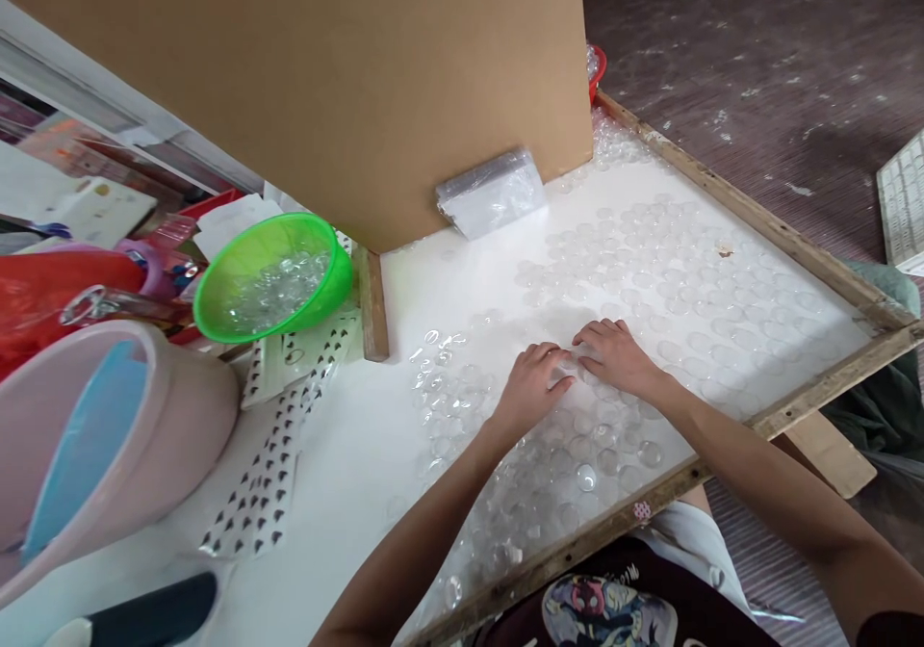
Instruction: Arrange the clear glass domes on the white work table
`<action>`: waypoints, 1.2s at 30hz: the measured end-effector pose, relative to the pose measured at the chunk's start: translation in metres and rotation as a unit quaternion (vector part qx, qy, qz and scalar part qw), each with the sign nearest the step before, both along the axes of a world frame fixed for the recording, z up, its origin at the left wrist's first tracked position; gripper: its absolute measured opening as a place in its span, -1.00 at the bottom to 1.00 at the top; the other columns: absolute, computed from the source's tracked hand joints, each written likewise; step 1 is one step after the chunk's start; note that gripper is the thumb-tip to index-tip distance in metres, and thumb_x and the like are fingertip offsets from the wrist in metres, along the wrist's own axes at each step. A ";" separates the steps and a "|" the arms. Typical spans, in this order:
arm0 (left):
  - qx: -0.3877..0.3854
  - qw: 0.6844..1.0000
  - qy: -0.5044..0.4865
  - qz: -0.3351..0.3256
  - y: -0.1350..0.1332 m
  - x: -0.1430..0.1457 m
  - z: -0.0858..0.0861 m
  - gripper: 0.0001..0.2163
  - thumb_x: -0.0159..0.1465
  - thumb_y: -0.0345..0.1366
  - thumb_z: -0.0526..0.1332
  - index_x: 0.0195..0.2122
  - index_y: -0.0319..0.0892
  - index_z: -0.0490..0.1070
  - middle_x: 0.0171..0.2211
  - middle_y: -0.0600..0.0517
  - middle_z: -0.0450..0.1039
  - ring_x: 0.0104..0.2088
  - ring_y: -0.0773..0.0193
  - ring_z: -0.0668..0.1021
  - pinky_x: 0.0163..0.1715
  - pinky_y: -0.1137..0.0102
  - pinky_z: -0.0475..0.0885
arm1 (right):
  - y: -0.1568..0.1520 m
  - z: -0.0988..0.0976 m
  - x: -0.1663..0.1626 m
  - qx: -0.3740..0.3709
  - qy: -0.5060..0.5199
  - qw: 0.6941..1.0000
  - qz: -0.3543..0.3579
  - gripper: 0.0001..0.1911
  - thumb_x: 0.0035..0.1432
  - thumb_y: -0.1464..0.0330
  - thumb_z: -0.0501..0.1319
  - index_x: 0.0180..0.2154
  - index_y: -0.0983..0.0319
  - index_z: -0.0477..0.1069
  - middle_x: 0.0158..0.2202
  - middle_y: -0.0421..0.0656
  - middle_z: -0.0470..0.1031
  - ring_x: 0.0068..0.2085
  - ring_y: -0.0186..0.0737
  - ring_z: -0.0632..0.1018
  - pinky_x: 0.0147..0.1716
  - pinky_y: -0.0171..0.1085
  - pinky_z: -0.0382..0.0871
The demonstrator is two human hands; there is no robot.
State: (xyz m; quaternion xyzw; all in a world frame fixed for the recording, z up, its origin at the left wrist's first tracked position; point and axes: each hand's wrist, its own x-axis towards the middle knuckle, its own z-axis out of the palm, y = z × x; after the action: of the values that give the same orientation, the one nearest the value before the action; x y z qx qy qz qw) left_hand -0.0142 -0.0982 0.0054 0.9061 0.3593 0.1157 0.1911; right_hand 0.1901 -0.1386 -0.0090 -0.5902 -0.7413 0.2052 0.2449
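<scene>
Both hands meet over a white tabletop (469,281) covered with clear, round, glassy discs. My left hand (532,389) has its thumb and fingers closed around a clear disc (567,366). Opposite it, my right hand (615,356) curls its fingers and thumb toward the same disc, at its right edge. The fingers partly hide this piece. Below and left of my hands lie many loose clear discs (563,459), crowded and overlapping. To the right, flatter discs (693,291) are spread out in a single layer.
A wooden rim (765,214) edges the table. At the back stand a large cardboard panel (346,79) and a plastic-wrapped packet (492,194). On the left are a green bowl (336,291) of clear pieces, a pink tub (194,416), heart-printed sheets (270,464) and a dark-handled object (155,613).
</scene>
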 end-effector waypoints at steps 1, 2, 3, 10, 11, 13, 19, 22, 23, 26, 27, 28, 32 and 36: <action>-0.002 1.000 0.007 -0.014 -0.003 0.005 -0.001 -0.82 0.33 -0.29 0.20 -0.06 -0.11 0.45 -0.03 -0.03 0.47 -0.04 0.11 0.49 -0.02 0.18 0.41 | 0.000 0.000 -0.001 0.000 0.003 1.000 0.005 -0.83 0.27 0.45 0.22 -0.10 0.19 0.46 -0.07 -0.09 0.51 -0.05 -0.08 0.46 -0.03 -0.13 0.17; 0.001 1.000 0.011 -0.016 -0.005 0.009 -0.003 -0.86 0.35 -0.30 0.18 -0.11 -0.11 0.46 -0.06 -0.03 0.48 -0.07 0.12 0.50 -0.04 0.19 0.40 | 0.000 -0.001 -0.002 -0.002 0.003 1.000 0.006 -0.84 0.27 0.45 0.22 -0.11 0.19 0.46 -0.08 -0.10 0.51 -0.05 -0.08 0.45 -0.03 -0.13 0.17; 0.006 1.000 0.012 -0.014 -0.006 0.011 -0.004 -0.88 0.37 -0.31 0.15 -0.15 -0.12 0.46 -0.09 -0.02 0.49 -0.09 0.13 0.50 -0.05 0.19 0.40 | 0.000 -0.001 -0.003 -0.004 0.003 1.000 0.006 -0.85 0.27 0.46 0.22 -0.12 0.20 0.46 -0.08 -0.10 0.51 -0.05 -0.09 0.45 -0.03 -0.14 0.16; -0.056 0.995 -0.042 0.077 -0.005 0.001 0.000 -0.86 0.34 -0.31 0.10 -0.30 -0.11 0.44 -0.30 0.02 0.53 -0.27 0.20 0.52 -0.19 0.28 0.40 | 0.003 0.000 0.000 -0.018 -0.005 1.000 -0.008 -0.83 0.26 0.50 0.22 -0.12 0.21 0.45 -0.05 -0.09 0.51 -0.01 -0.06 0.44 0.00 -0.13 0.16; -0.095 0.989 -0.055 0.102 -0.005 0.000 0.002 -0.86 0.32 -0.28 0.10 -0.31 -0.11 0.44 -0.34 0.04 0.52 -0.32 0.22 0.51 -0.26 0.32 0.41 | 0.003 0.000 0.000 -0.020 -0.005 1.000 -0.007 -0.84 0.26 0.49 0.22 -0.12 0.20 0.46 -0.05 -0.09 0.51 -0.01 -0.06 0.45 -0.01 -0.13 0.16; -0.171 0.973 -0.073 0.138 -0.003 -0.002 0.007 -0.84 0.30 -0.23 0.11 -0.35 -0.11 0.44 -0.42 0.07 0.50 -0.41 0.27 0.49 -0.39 0.39 0.38 | 0.003 0.000 0.000 -0.020 -0.004 1.000 -0.007 -0.85 0.26 0.49 0.21 -0.13 0.20 0.46 -0.06 -0.08 0.51 -0.02 -0.06 0.45 -0.01 -0.12 0.17; -0.143 0.969 -0.045 0.199 0.012 -0.009 0.009 -0.84 0.26 -0.17 0.15 -0.37 -0.11 0.44 -0.45 0.08 0.48 -0.42 0.24 0.52 -0.34 0.36 0.41 | 0.007 0.005 0.006 -0.004 0.031 0.999 -0.043 -0.88 0.25 0.49 0.20 -0.20 0.21 0.48 -0.10 -0.07 0.54 -0.04 -0.07 0.48 -0.01 -0.12 0.21; -0.025 0.980 -0.031 0.194 0.018 -0.010 0.004 -0.77 0.29 -0.17 0.17 -0.09 -0.12 0.43 -0.18 -0.06 0.53 -0.16 0.09 0.57 -0.11 0.21 0.46 | 0.011 0.014 0.024 0.065 0.102 0.985 -0.120 -0.86 0.27 0.48 0.15 -0.25 0.20 0.47 -0.17 -0.10 0.56 -0.16 -0.14 0.53 -0.02 -0.14 0.23; 0.006 0.986 -0.024 0.163 0.018 -0.008 0.002 -0.68 0.32 -0.16 0.17 0.05 -0.13 0.38 -0.03 -0.13 0.50 -0.01 0.03 0.54 0.00 0.15 0.43 | 0.011 0.018 0.031 0.097 0.131 0.973 -0.166 -0.85 0.28 0.46 0.13 -0.25 0.20 0.47 -0.19 -0.11 0.57 -0.21 -0.17 0.53 -0.03 -0.14 0.24; 0.039 0.999 0.030 0.007 0.015 0.008 -0.006 -0.39 0.38 -0.01 0.13 0.37 -0.14 0.04 0.35 -0.23 0.15 0.35 -0.08 0.22 0.29 -0.01 0.14 | 0.010 0.026 0.053 0.178 0.208 0.908 -0.316 -0.83 0.29 0.36 0.10 -0.25 0.19 0.47 -0.24 -0.12 0.56 -0.29 -0.21 0.51 -0.09 -0.17 0.29; 0.040 0.997 0.055 -0.039 0.013 0.015 -0.009 -0.32 0.38 0.05 0.11 0.42 -0.13 -0.06 0.41 -0.23 0.02 0.41 -0.08 0.10 0.34 -0.05 0.02 | 0.010 0.028 0.059 0.194 0.230 0.886 -0.353 -0.81 0.29 0.32 0.09 -0.24 0.20 0.46 -0.25 -0.12 0.56 -0.29 -0.20 0.51 -0.13 -0.18 0.31; 0.039 0.994 0.078 -0.072 0.012 0.023 -0.012 -0.28 0.38 0.10 0.07 0.44 -0.11 -0.14 0.44 -0.21 -0.08 0.44 -0.08 0.01 0.36 -0.08 -0.08 | 0.009 0.030 0.063 0.201 0.249 0.868 -0.380 -0.80 0.29 0.29 0.09 -0.25 0.20 0.46 -0.26 -0.11 0.56 -0.29 -0.20 0.50 -0.17 -0.19 0.33; 0.040 0.984 0.129 -0.116 0.018 0.048 -0.021 -0.35 0.43 0.11 -0.09 0.46 0.02 -0.20 0.48 -0.09 -0.23 0.46 0.00 -0.13 0.38 -0.08 -0.23 | 0.008 0.032 0.066 0.197 0.301 0.848 -0.389 -0.77 0.27 0.23 0.09 -0.27 0.20 0.44 -0.28 -0.12 0.55 -0.29 -0.22 0.50 -0.27 -0.25 0.37; 0.042 0.984 0.135 -0.109 0.036 0.060 -0.022 -0.41 0.46 0.05 -0.12 0.46 0.02 -0.15 0.48 -0.06 -0.23 0.46 0.02 -0.11 0.38 -0.07 -0.21 | 0.008 0.031 0.064 0.192 0.307 0.855 -0.371 -0.76 0.28 0.21 0.09 -0.26 0.19 0.45 -0.29 -0.14 0.54 -0.28 -0.24 0.50 -0.28 -0.26 0.38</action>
State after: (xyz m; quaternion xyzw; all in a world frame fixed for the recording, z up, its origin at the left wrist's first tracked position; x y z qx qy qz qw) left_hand 0.0453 -0.0625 -0.0162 0.9543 0.2760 -0.0142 0.1140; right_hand 0.2542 -0.1304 0.0222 -0.6695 -0.3793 0.1240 0.6265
